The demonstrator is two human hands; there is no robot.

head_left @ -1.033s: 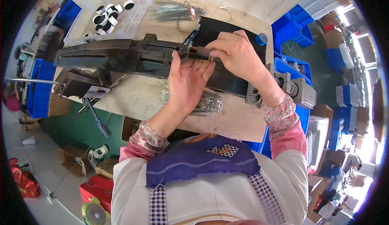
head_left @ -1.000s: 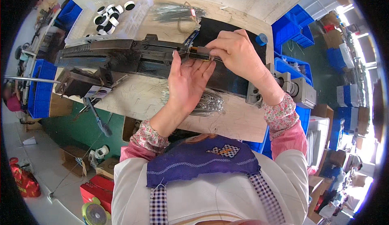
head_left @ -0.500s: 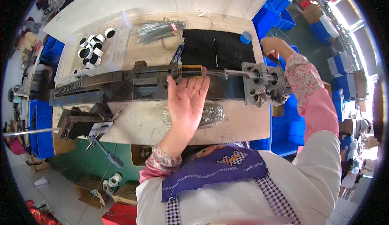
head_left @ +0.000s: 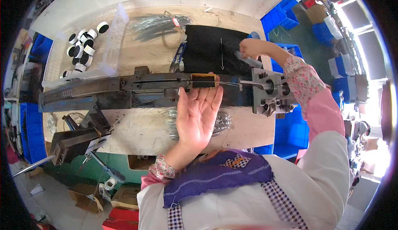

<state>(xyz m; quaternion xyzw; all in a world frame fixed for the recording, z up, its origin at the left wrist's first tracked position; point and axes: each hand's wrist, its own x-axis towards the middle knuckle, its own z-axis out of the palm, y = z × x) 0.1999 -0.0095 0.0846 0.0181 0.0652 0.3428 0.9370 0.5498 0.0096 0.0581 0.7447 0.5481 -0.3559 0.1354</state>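
My left hand (head_left: 197, 120) lies palm up in front of the long metal rail fixture (head_left: 155, 85), its fingers stretched out. The fingertips reach to a dark block with a yellowish edge (head_left: 203, 81) on the rail; whether they press on it I cannot tell. Thin wires (head_left: 229, 83) run from this block to a metal shaft (head_left: 248, 82) in the clamp-like metal head (head_left: 269, 90) on the right. Above the black mat's right side, my right hand (head_left: 253, 47) is closed on a grey bar-shaped piece (head_left: 250, 60), blurred and partly hidden.
A clear plastic basket (head_left: 112, 43) with several black-and-white round pieces (head_left: 86, 52) stands back left. Beside it lie a wire bundle (head_left: 151, 25), blue-handled pliers (head_left: 178, 58) and a hooked rod (head_left: 222, 54) on the black mat (head_left: 203, 43). A blue roll (head_left: 253, 35) sits behind my right hand.
My right hand has moved left from beyond the table's right edge to above the mat. My left hand stays at the rail with fingers stretched. The whole view has shifted slightly.
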